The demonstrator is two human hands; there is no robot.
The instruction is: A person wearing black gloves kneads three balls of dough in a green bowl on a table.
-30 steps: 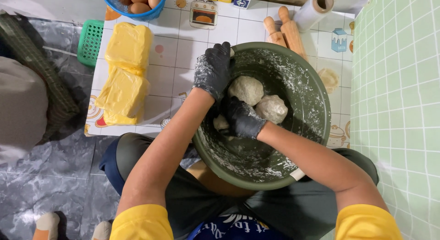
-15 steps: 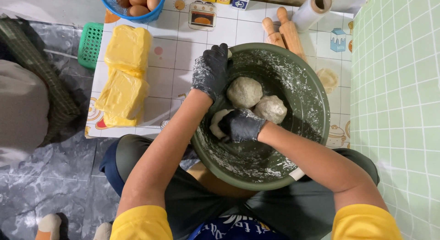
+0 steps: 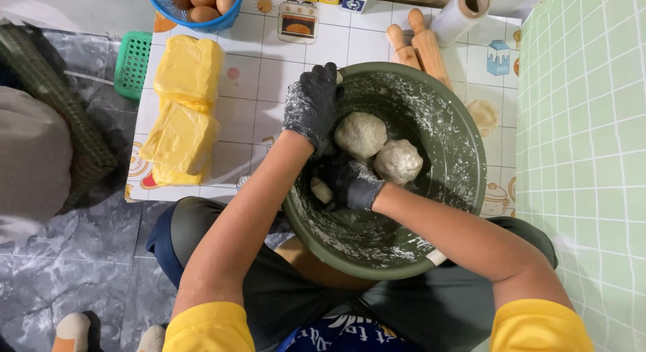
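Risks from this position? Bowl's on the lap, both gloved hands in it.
1. The green bowl rests tilted on the person's lap; only the left hand grips its rim, so hard pressing may tip it.
2. The right hand works a small dough piece close to two dough balls; they could stick together.
3. Flour on the wall may spill onto clothes.

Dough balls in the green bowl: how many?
2 clear: one dough ball below the left hand, another dough ball to its right. The right hand covers a third pale lump; more may be hidden.
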